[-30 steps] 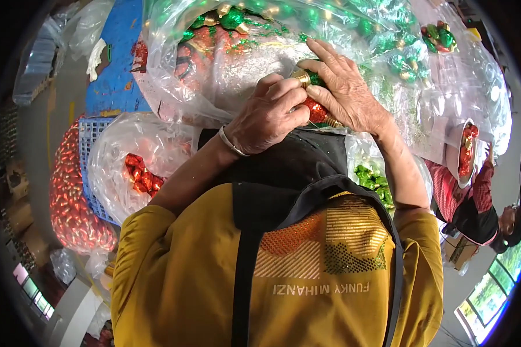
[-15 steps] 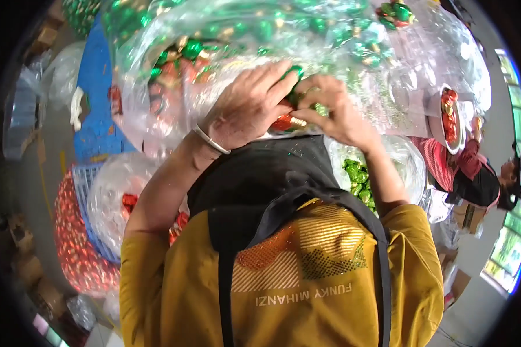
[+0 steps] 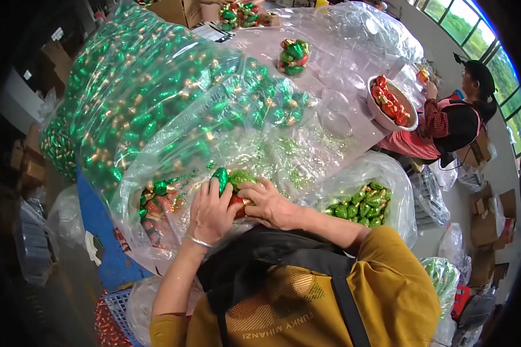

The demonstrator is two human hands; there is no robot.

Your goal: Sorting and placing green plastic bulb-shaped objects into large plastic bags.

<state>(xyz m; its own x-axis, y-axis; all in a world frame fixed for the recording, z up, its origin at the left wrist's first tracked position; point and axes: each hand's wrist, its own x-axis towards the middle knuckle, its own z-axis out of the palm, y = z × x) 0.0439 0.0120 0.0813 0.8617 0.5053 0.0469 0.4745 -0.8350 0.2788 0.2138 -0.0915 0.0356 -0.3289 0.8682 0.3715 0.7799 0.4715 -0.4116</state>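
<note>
A line of pale printed lettering (image 3: pixel 259 333) crosses the mustard-yellow shirt (image 3: pixel 388 280) beside its patterned panels (image 3: pixel 298 283).

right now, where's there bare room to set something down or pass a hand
Likeliest on the pink sheet, between the cup of ornaments and the big bag of green ornaments. A narrow blue strip also shows between that bag and the white cloth. It is crowded where the left hand and right hand hold an ornament cluster.
</note>
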